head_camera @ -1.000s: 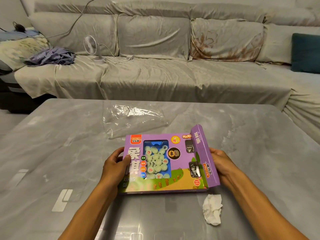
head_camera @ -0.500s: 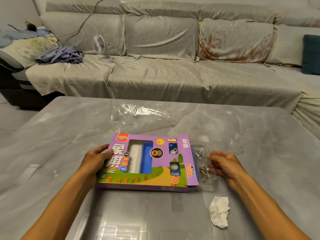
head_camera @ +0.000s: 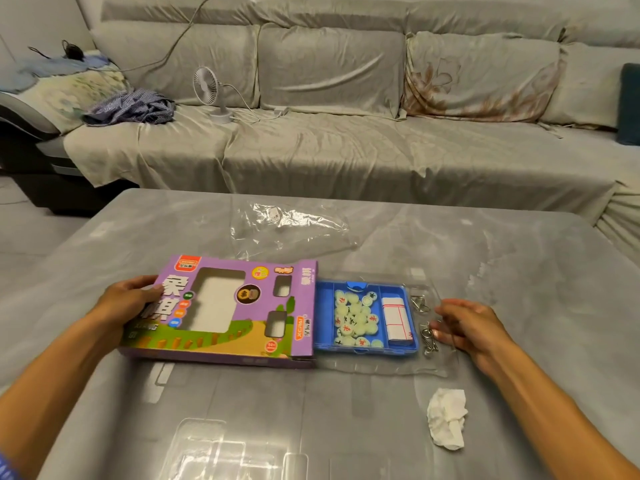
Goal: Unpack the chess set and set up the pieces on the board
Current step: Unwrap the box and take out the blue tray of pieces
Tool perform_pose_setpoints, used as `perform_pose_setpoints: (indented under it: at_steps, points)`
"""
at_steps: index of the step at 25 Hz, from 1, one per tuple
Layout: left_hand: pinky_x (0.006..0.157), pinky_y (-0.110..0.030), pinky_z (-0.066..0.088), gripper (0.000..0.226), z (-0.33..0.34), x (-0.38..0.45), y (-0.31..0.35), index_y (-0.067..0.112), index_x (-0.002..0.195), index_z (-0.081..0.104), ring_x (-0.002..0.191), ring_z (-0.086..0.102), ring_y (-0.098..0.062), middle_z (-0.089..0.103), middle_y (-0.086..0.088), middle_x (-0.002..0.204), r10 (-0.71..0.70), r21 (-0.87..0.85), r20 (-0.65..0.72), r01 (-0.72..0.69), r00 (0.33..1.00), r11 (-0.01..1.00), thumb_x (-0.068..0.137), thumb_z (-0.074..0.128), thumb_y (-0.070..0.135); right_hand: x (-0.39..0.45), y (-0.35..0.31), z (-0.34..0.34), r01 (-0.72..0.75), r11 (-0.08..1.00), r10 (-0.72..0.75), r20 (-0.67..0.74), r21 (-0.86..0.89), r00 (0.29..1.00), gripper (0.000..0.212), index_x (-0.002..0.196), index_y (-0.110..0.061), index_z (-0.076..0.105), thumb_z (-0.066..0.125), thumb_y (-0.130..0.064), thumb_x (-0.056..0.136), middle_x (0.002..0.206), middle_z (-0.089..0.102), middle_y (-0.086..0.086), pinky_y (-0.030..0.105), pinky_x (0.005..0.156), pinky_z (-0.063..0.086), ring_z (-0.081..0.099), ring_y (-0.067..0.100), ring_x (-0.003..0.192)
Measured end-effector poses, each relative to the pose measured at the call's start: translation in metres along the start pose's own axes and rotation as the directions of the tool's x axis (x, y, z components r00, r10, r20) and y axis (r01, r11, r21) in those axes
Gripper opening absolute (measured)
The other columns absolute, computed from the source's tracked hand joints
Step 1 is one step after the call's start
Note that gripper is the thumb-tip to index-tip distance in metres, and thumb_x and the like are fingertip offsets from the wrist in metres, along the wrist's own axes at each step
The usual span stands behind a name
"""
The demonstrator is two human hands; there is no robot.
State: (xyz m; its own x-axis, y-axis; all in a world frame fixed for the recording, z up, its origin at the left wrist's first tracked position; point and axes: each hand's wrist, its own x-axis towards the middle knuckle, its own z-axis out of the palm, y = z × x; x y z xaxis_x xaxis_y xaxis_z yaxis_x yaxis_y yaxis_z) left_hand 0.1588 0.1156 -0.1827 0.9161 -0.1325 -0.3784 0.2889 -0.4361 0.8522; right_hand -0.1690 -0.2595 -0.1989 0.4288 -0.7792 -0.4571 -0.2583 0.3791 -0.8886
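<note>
A purple cardboard chess box (head_camera: pixel 221 313) lies flat on the grey table, and my left hand (head_camera: pixel 126 301) grips its left end. Out of its right end sticks a clear plastic tray (head_camera: pixel 398 367) that carries a blue case (head_camera: pixel 325 318). The case holds several pale round chess pieces (head_camera: pixel 355 320) and a folded white board sheet (head_camera: pixel 394 318). Two metal wire puzzles (head_camera: pixel 424 323) sit in the tray's right strip. My right hand (head_camera: pixel 465 323) pinches the tray's right edge.
A crumpled clear plastic wrapper (head_camera: pixel 294 226) lies behind the box. A wadded white tissue (head_camera: pixel 446 422) sits near the front right. Beyond the table stands a grey sofa (head_camera: pixel 346 140) with a small fan (head_camera: pixel 213 93) and a bundle of clothes (head_camera: pixel 130 109).
My right hand has drawn the clear tray with the blue case out of the box to the right. The box's windows now show empty white inside. My left hand keeps hold of the box.
</note>
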Motion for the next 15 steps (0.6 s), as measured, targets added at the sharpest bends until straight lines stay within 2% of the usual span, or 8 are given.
perform_pose_setpoints:
  at_steps: [3, 5, 7, 9, 10, 12, 13, 15]
  points:
    - [0.042, -0.019, 0.052, 0.039, -0.025, 0.015, 0.003, 0.014, 0.130, 0.056, 0.055, 0.062, -0.020, 0.065, -0.012, 0.104, 0.013, 0.091, -0.071, -0.007, 0.997, 0.996, 0.092, 0.060, 0.012, -0.001, 0.001, 0.000, -0.011, 1.000, 0.011, 0.006, -0.005, 1.000, 0.017, 0.103, -0.006, 0.060, 0.065, -0.005, 0.087, 0.089, 0.061, 0.019, 0.035, 0.064, 0.060, 0.067, 0.027, 0.077]
    - [0.049, -0.019, 0.053, 0.034, -0.036, 0.025, 0.003, 0.015, 0.126, 0.059, 0.061, 0.061, -0.020, 0.063, -0.011, 0.109, 0.053, 0.151, -0.138, -0.032, 0.989, 0.988, 0.092, 0.059, 0.009, 0.000, 0.002, 0.002, 0.012, 1.000, -0.012, 0.006, -0.022, 1.000, 0.018, 0.105, -0.005, 0.060, 0.065, -0.007, 0.087, 0.087, 0.063, 0.017, 0.033, 0.063, 0.060, 0.067, 0.026, 0.076]
    - [0.072, -0.028, 0.056, 0.032, -0.036, 0.029, 0.003, 0.014, 0.122, 0.061, 0.079, 0.065, -0.023, 0.063, -0.013, 0.118, 0.149, 0.268, -0.252, -0.079, 0.956, 0.960, 0.090, 0.060, 0.010, 0.001, 0.002, 0.004, 0.059, 0.993, -0.060, -0.009, -0.100, 0.998, 0.021, 0.107, -0.004, 0.062, 0.067, -0.012, 0.087, 0.085, 0.067, 0.013, 0.033, 0.066, 0.061, 0.068, 0.023, 0.074]
    - [0.089, -0.044, 0.050, 0.034, -0.019, 0.012, 0.009, 0.015, 0.123, 0.061, 0.102, 0.060, -0.032, 0.060, -0.013, 0.125, 0.315, 0.392, -0.333, -0.173, 0.889, 0.904, 0.088, 0.061, 0.015, 0.001, 0.003, 0.005, 0.132, 0.946, -0.157, -0.065, -0.296, 0.985, 0.031, 0.114, -0.008, 0.062, 0.068, -0.023, 0.087, 0.091, 0.071, 0.010, 0.039, 0.077, 0.059, 0.068, 0.022, 0.077]
    - [0.089, -0.045, 0.048, 0.032, -0.002, -0.006, 0.010, 0.015, 0.120, 0.063, 0.105, 0.058, -0.032, 0.061, -0.012, 0.123, 0.438, 0.418, -0.309, -0.293, 0.844, 0.860, 0.088, 0.060, 0.015, -0.002, 0.003, 0.004, 0.169, 0.879, -0.230, -0.084, -0.447, 0.970, 0.038, 0.120, -0.011, 0.060, 0.067, -0.029, 0.087, 0.101, 0.070, 0.008, 0.041, 0.084, 0.057, 0.068, 0.022, 0.086]
    - [0.086, -0.042, 0.048, 0.025, 0.043, -0.061, 0.008, 0.015, 0.111, 0.066, 0.103, 0.058, -0.027, 0.063, -0.007, 0.113, 0.688, 0.393, -0.139, -0.598, 0.712, 0.698, 0.087, 0.060, 0.012, -0.021, 0.004, 0.002, 0.240, 0.662, -0.389, -0.052, -0.710, 0.920, 0.045, 0.129, -0.017, 0.052, 0.061, -0.036, 0.089, 0.126, 0.060, 0.004, 0.039, 0.092, 0.051, 0.060, 0.023, 0.107]
    - [0.084, -0.038, 0.048, 0.022, 0.066, -0.093, 0.003, 0.016, 0.108, 0.066, 0.102, 0.058, -0.023, 0.063, -0.003, 0.110, 0.775, 0.349, -0.019, -0.722, 0.632, 0.597, 0.087, 0.059, 0.013, -0.036, 0.005, 0.000, 0.273, 0.548, -0.445, 0.001, -0.791, 0.896, 0.044, 0.128, -0.020, 0.050, 0.059, -0.040, 0.090, 0.128, 0.056, 0.003, 0.036, 0.090, 0.050, 0.057, 0.022, 0.108]
    - [0.085, -0.032, 0.047, 0.026, 0.107, -0.136, -0.017, 0.018, 0.108, 0.066, 0.105, 0.056, -0.016, 0.060, 0.004, 0.112, 0.837, 0.279, 0.225, -0.856, 0.499, 0.436, 0.086, 0.054, 0.023, -0.073, 0.009, -0.004, 0.306, 0.366, -0.452, 0.119, -0.879, 0.884, 0.039, 0.113, -0.027, 0.047, 0.054, -0.055, 0.087, 0.112, 0.055, -0.004, 0.029, 0.075, 0.047, 0.057, 0.016, 0.094]
